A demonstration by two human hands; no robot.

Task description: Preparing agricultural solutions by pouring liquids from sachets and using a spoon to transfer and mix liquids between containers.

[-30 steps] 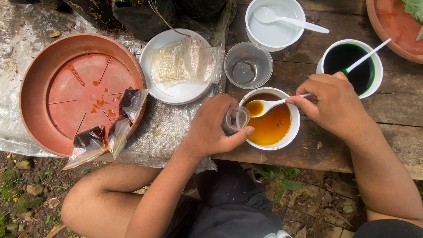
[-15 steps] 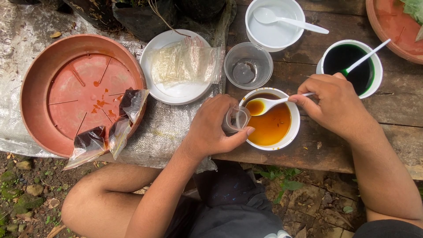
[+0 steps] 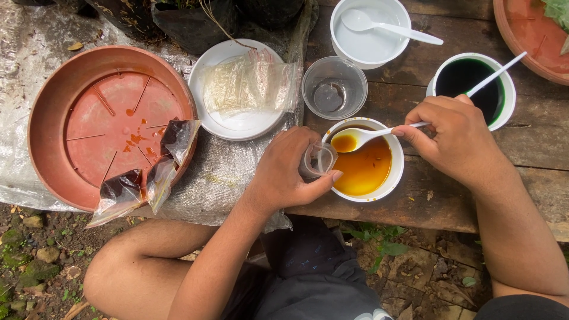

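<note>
My left hand (image 3: 289, 172) holds a small clear plastic bag (image 3: 318, 160) open at the left rim of a white bowl (image 3: 396, 178) of amber-brown liquid. My right hand (image 3: 456, 139) grips the handle of a white plastic spoon (image 3: 355, 138). The spoon's bowl is full of the amber liquid and hovers over the white bowl, just right of the bag's mouth.
A terracotta-coloured tray (image 3: 53, 112) at left carries filled bags of dark liquid (image 3: 121, 189). A white plate (image 3: 237, 124) bears empty clear bags (image 3: 249, 83). Behind are a clear cup (image 3: 335, 88), a white bowl with a spoon (image 3: 370, 35) and a bowl of dark green liquid (image 3: 471, 80).
The spoon of amber liquid has stayed over the bowl and edged slightly closer to the bag. Both hands are nearly where they were.
</note>
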